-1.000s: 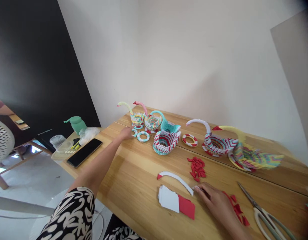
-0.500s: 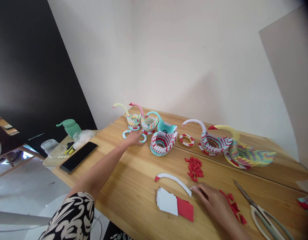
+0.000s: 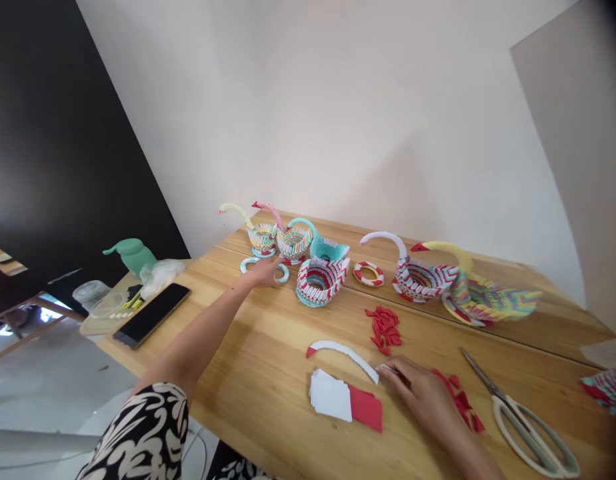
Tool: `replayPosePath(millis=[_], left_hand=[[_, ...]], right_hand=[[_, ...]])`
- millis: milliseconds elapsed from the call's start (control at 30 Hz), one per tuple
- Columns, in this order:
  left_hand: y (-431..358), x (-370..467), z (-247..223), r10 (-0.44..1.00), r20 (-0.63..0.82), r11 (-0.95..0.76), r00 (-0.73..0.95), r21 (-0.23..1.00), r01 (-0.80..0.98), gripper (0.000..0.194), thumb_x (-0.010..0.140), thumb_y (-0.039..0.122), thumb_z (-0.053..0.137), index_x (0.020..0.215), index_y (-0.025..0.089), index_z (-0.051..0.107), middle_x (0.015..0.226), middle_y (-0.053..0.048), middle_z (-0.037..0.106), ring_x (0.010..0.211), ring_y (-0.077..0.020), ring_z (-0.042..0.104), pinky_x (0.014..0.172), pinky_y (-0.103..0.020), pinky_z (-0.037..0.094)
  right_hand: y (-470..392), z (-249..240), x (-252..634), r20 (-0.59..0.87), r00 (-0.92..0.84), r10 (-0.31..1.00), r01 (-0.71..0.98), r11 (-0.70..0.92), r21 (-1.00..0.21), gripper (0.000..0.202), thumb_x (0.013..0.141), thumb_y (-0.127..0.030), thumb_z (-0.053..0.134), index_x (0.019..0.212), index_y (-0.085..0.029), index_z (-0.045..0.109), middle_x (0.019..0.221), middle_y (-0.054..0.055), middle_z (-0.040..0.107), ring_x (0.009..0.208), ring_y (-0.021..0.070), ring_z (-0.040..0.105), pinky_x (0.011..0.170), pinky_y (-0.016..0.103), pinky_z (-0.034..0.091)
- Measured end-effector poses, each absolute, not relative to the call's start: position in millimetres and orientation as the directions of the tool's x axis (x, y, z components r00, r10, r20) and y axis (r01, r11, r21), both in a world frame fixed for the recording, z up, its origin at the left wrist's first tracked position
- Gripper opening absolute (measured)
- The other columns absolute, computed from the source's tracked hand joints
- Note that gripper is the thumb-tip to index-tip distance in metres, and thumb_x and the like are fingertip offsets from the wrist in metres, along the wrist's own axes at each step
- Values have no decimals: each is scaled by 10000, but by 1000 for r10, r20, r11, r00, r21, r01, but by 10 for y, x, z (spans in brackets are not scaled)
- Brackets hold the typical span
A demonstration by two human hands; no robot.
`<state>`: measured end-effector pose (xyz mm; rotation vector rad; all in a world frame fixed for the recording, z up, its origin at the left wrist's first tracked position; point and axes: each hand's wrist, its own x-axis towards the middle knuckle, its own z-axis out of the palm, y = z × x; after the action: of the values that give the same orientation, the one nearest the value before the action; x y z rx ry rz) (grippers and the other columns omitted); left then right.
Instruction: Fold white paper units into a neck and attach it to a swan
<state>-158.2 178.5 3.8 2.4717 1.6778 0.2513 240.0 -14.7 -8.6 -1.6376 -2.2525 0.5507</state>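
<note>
My left hand [image 3: 266, 271] reaches to a pair of light-blue and white rings [image 3: 283, 273] at the table's back left; whether its fingers grip anything is hidden. Low at the right, my right hand [image 3: 405, 381] has its fingers pinched on a small white piece [image 3: 385, 368], beside the end of a curved white strip [image 3: 345, 351] with a red tip. Below that strip lie a stack of white paper [image 3: 331, 395] and red paper [image 3: 367, 408]. Red folded pieces [image 3: 387, 328] are heaped behind my right hand, with more red pieces [image 3: 461, 402] to its right.
Swan-shaped paper baskets [image 3: 294, 243] line the back of the wooden table [image 3: 248, 373], with a bowl-like one [image 3: 322, 283] and a red-white ring [image 3: 369, 274] among them. Scissors [image 3: 518, 420] lie right, a phone [image 3: 152, 315] left. A green bottle [image 3: 133, 255] stands beyond.
The whole view has shifted slightly, so the table's things sit a little further left and higher. Both hands stay in nearly the same places among them.
</note>
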Motion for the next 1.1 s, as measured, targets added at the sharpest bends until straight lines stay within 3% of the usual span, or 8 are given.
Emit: replayPosePath(millis=[600, 767, 867, 933, 967, 1100], left_hand=[[1730, -1469, 165, 929, 28, -367, 369, 205, 907, 754, 664, 387, 707, 1341, 244, 408, 1278, -119, 557, 1052, -293, 600, 854, -335, 459], [1600, -1464, 350, 936, 91, -353, 341, 240, 904, 700, 712, 431, 692, 1328, 223, 433, 1290, -117, 565, 1144, -301, 555, 939, -374, 433], [1290, -1311, 735, 924, 235, -365, 302, 302, 881, 532, 858, 398, 542, 1327, 171, 438, 1333, -140, 533, 1209, -279, 509, 997, -397, 408], [861, -1166, 1093, 831, 497, -502, 248, 479, 720, 407, 899, 361, 491, 1263, 181, 517, 1271, -105, 591, 1150, -247, 561, 984, -387, 441], [572, -1104, 1268, 766, 590, -595, 255, 501, 629, 348, 907, 350, 487, 1214, 205, 562, 1230, -73, 621, 1119, -233, 584, 984, -386, 452], [-837, -1079, 1602, 539, 817, -795, 206, 413, 444, 260, 877, 324, 557, 1127, 356, 622, 1077, 34, 663, 1089, -223, 601, 986, -394, 489]], right_hand=[[-159, -60, 2391, 38, -316, 948, 823, 294, -486, 336, 929, -442, 401, 810, -239, 640, 781, 47, 688, 736, 210, 625, 661, 280, 420], [-155, -84, 2399, 77, -305, 949, 822, 303, -483, 322, 914, -439, 428, 797, -242, 656, 759, 36, 694, 709, 203, 631, 649, 267, 423], [-154, -81, 2393, 79, -305, 949, 826, 305, -474, 335, 919, -440, 414, 803, -233, 650, 775, 44, 692, 723, 205, 629, 655, 269, 419], [-154, -75, 2387, 69, -303, 951, 828, 298, -475, 359, 925, -451, 393, 803, -223, 643, 784, 53, 688, 730, 208, 625, 664, 277, 419], [-155, -72, 2385, 65, -298, 952, 829, 292, -477, 371, 924, -457, 386, 799, -218, 640, 778, 57, 686, 726, 210, 621, 668, 283, 420], [-169, -57, 2367, 68, -290, 955, 832, 286, -476, 369, 909, -452, 401, 761, -207, 635, 747, 59, 679, 704, 212, 611, 655, 291, 414]])
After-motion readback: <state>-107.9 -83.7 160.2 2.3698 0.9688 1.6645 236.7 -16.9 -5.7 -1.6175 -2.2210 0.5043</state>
